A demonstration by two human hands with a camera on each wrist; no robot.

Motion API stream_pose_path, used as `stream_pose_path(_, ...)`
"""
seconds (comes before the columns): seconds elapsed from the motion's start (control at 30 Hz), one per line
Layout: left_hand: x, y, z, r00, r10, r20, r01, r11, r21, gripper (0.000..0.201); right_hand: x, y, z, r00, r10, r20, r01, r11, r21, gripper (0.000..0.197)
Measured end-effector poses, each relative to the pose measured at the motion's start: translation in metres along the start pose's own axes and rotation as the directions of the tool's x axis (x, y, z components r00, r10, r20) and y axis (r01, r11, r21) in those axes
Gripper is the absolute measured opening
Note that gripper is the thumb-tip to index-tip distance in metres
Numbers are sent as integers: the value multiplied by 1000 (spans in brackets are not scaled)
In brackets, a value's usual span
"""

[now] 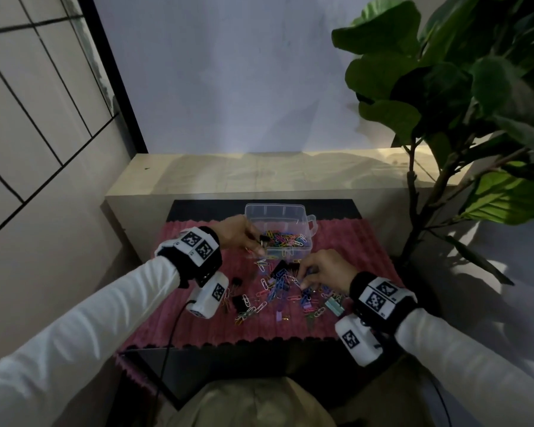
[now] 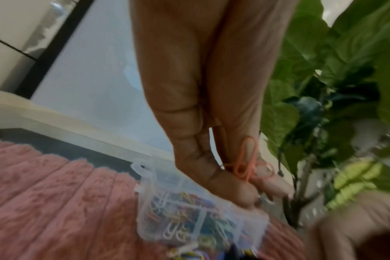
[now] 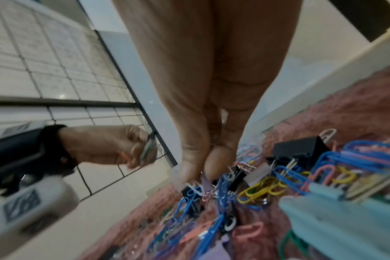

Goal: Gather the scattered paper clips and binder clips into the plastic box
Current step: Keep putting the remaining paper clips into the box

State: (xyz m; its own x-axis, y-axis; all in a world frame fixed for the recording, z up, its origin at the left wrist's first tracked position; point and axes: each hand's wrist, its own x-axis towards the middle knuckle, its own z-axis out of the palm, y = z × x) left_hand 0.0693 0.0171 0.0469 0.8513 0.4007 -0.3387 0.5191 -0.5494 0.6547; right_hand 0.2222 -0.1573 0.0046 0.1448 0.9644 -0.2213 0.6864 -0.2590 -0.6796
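the plastic box (image 1: pixel 278 232) is clear, lidless, with a small handle on its right side, and sits at the far middle of the pink ribbed mat (image 1: pixel 198 325). its near part is heaped with coloured paper clips (image 1: pixel 285 238); through the wall, in the left wrist view, the clips show as a blurred tangle (image 2: pixel 189 216).

just at the box's near left corner is the left hand (image 1: pixel 244 234), fingers curled. it pinches an orange paper clip (image 2: pixel 245 161) against the fingertips, and something small, dark and metallic shows between the fingers in the right wrist view; what that is i cannot tell.

in front of the box, the loose pile (image 1: pixel 278 288) spreads over the middle of the mat: blue, pink, yellow and white paper clips mixed with black binder clips (image 1: pixel 281 268) and a pale teal binder clip (image 1: pixel 335 305). the right hand (image 1: pixel 324 271) is down in that pile, thumb and finger drawn together at the clips (image 3: pixel 203 168); whether they have closed on one i cannot tell.

the mat lies on a dark desk (image 1: pixel 259 362). a beige ledge (image 1: pixel 259 171) runs behind it, and a large-leaved plant (image 1: pixel 444 87) stands to the right.
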Motion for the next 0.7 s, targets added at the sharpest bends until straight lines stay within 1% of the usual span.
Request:
stream_pose_path(0.07, 1, 7, 15, 993, 5, 119, -9, 999, 31, 20, 1, 5, 0, 1000, 17, -8, -16, 999, 33, 9)
stream_pose_path(0.1, 2, 8, 21, 990, 3, 140, -11, 999, 51, 20, 0, 7, 0, 1000, 23, -20, -22, 998, 59, 8)
stream_pose_path(0.17, 5, 9, 29, 991, 6, 131, -17, 997, 80, 21, -1, 8, -2, 998, 34, -50, -27, 990, 139, 6)
stream_pose_path(0.23, 7, 8, 27, 994, 29, 103, -38, 996, 87, 22, -3, 9, -5, 997, 42, -62, -26, 970, 243, 13)
stream_pose_path(0.3, 7, 7, 21, 994, 49, 94, -57, 994, 92, 22, -4, 11, -10, 998, 41, -46, -23, 938, 346, 14)
stream_pose_path(0.37, 6, 4, 13, 993, 60, 100, -64, 997, 45, 19, -5, 13, -14, 999, 41, -24, -27, 911, 411, 11)
stream_pose_path(0.43, 6, 1, 4, 995, 72, 70, -73, 997, 14, 18, -6, 14, -17, 999, 37, -9, -30, 901, 432, 7)
stream_pose_path(0.5, 9, -1, -5, 997, 79, -4, -79, 997, 6, 19, -7, 16, -17, 999, 36, -3, -31, 895, 445, 7)
stream_pose_path(0.57, 15, -2, -15, 996, 57, -72, -60, 997, -47, 19, -9, 16, -17, 999, 41, 4, -38, 893, 449, 10)
stream_pose_path(0.7, 33, 0, -29, 991, 3, -131, -22, 990, -141, 15, -12, 19, -17, 999, 30, 12, -32, 894, 447, 10)
